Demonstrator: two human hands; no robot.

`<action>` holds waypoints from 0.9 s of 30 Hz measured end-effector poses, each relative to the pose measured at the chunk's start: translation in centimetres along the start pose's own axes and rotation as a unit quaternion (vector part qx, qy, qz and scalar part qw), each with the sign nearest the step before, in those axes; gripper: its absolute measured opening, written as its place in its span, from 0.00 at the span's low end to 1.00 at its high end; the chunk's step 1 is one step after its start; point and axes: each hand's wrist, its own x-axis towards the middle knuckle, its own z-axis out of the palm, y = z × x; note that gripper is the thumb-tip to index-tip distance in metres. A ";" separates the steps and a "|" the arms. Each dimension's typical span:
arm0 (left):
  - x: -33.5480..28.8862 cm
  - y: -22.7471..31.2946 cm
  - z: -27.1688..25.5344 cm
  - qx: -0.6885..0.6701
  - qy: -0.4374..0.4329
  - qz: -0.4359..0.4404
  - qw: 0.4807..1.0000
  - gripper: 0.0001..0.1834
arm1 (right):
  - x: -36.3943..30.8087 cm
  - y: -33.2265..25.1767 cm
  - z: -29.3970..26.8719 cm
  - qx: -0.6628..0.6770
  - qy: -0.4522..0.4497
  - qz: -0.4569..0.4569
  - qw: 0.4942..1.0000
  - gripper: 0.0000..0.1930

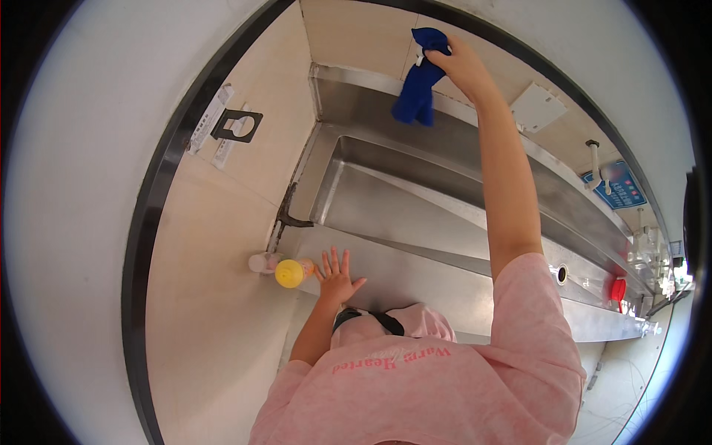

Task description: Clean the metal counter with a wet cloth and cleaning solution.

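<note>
High at the back, my right hand [467, 70] grips a dark blue cloth [419, 89] by its upper part. The cloth hangs down in front of the tiled back wall and the rim of a long stainless steel sink [423, 274]; whether it touches the wall I cannot tell. My left hand [338, 282] lies with fingers spread on the sink's wide front ledge, holding nothing. Right beside its fingers stands a bottle with a yellow top [291, 274]. A small pale container [263, 262] sits just left of the bottle, against the side wall.
A black ring-shaped holder [239, 127] juts from the left wall. On the back wall are a white panel [539, 107], a white tap [594, 165] and a blue sign [619, 185]. Farther right along the sink are a round hole [562, 274] and a red object [618, 290].
</note>
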 end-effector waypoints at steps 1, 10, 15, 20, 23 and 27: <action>0.1 -0.1 0.1 0.000 0.000 0.001 1.000 0.55 | 0.4 0.0 0.0 0.035 -0.010 0.031 0.999 0.20; 0.2 -0.1 0.1 0.005 0.008 0.011 1.000 0.56 | -0.3 1.4 0.5 0.498 0.009 0.178 0.849 0.15; 0.0 -0.2 0.2 -0.007 0.016 0.008 1.000 0.55 | 0.2 0.5 0.3 0.512 -0.045 0.219 0.829 0.15; -0.1 -0.2 0.1 -0.008 0.016 0.008 1.000 0.55 | 1.0 -1.0 -0.1 0.327 -0.077 0.257 0.906 0.13; 0.0 -0.3 0.0 -0.002 0.007 0.011 1.000 0.56 | 1.4 -0.4 -0.1 0.254 -0.085 0.213 0.940 0.14; 0.1 -0.6 0.5 0.002 0.009 0.009 1.000 0.56 | 2.0 0.1 0.1 0.140 -0.073 0.202 0.966 0.15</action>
